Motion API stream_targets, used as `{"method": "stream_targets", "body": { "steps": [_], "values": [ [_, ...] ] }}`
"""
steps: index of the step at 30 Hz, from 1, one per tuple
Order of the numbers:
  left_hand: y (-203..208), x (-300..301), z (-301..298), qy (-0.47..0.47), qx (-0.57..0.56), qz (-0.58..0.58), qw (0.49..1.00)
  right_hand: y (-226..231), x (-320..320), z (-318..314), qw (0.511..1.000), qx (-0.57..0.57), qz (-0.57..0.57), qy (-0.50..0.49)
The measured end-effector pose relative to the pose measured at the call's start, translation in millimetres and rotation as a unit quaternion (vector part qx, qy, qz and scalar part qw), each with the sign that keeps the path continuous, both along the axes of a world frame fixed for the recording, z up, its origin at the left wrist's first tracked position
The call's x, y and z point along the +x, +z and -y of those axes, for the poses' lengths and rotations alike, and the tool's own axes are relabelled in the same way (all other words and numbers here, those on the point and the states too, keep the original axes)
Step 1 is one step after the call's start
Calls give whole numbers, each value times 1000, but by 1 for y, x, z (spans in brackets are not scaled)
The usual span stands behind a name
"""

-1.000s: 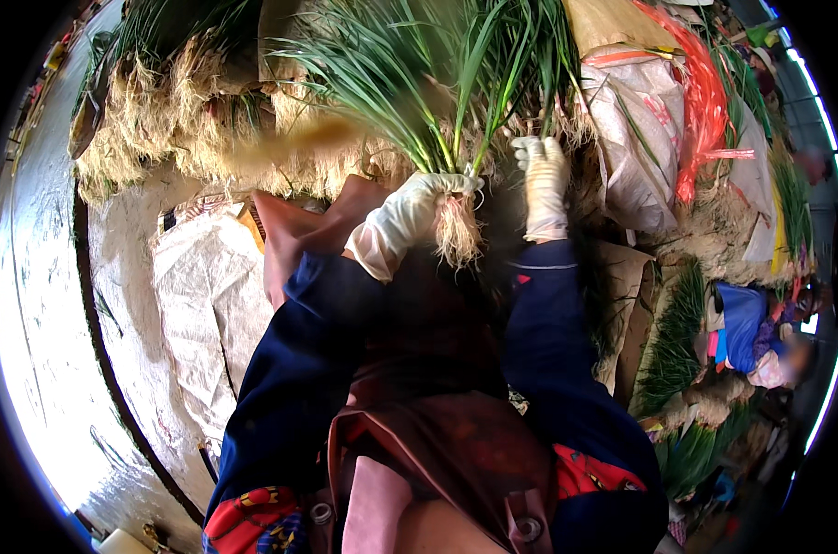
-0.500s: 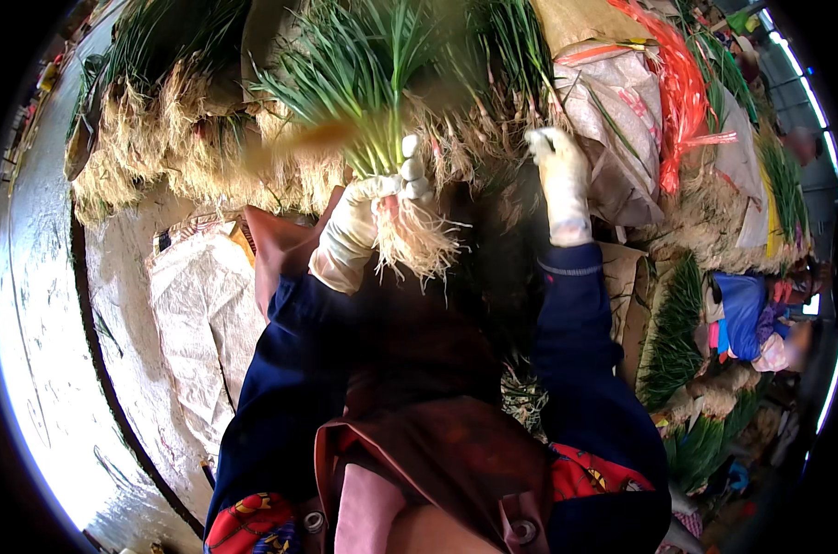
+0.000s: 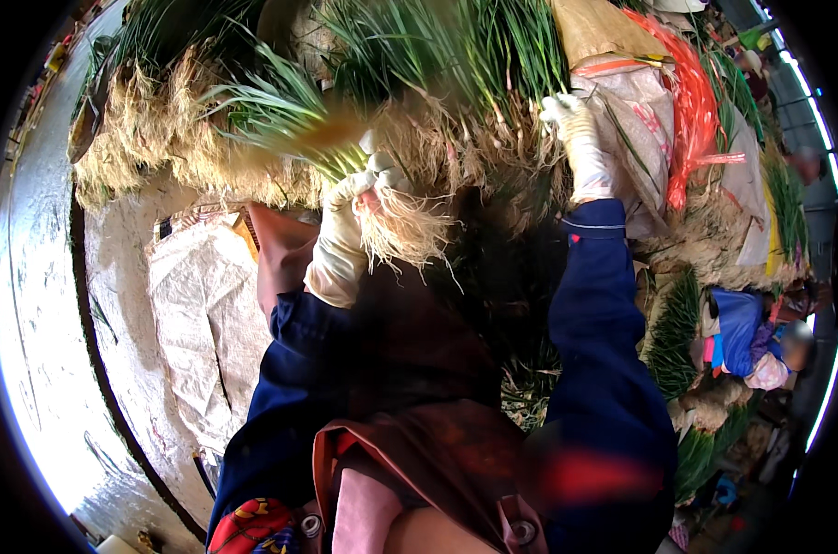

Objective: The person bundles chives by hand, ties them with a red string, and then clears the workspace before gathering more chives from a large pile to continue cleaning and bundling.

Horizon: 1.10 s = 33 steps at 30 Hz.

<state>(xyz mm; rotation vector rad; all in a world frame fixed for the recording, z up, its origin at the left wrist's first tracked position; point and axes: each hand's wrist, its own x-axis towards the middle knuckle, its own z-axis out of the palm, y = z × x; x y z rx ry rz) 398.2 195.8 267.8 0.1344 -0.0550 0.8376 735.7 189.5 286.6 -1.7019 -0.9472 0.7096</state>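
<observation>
On my head view, the bunch of green onions (image 3: 339, 164) is in my left hand (image 3: 338, 231), gloved fingers curled tight, roots (image 3: 401, 231) hanging out. My gloved right hand (image 3: 580, 138), fingers half bent, is by the onion pile (image 3: 497, 102) and white sack (image 3: 639, 115); I can't tell if it grips anything.

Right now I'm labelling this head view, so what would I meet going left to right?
Flat pale sack at left, left gloved hand gripping a bunch of rooted green stalks, right gloved hand, red plastic strands, narrow yellow strip.
</observation>
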Motion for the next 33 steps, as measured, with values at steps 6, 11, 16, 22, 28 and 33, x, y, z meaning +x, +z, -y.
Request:
{"method": "stream_targets", "body": {
  "steps": [6, 11, 16, 22, 28, 33],
  "values": [
    [-10, 10, -3, -24, -22, -47, 998, -50, 55, -21, 973, -178, 120, 82],
    [-5, 2, 0, -13, -41, -53, 998, 62, 53, -3, 954, 140, -265, 11],
    [-13, 3, -4, 0, -25, -26, 999, 52, -35, 6, 974, 28, -164, 155],
    [-16, 3, -3, 18, -17, -80, 996, -18, -76, -21, 949, -119, 292, 2],
    [-13, -6, -1, 15, -22, -69, 997, -25, -79, -35, 886, -167, 432, -4],
    [-14, -4, -3, 32, -13, -144, 989, -35, -22, -40, 967, -76, 243, 25]
  ]
}}
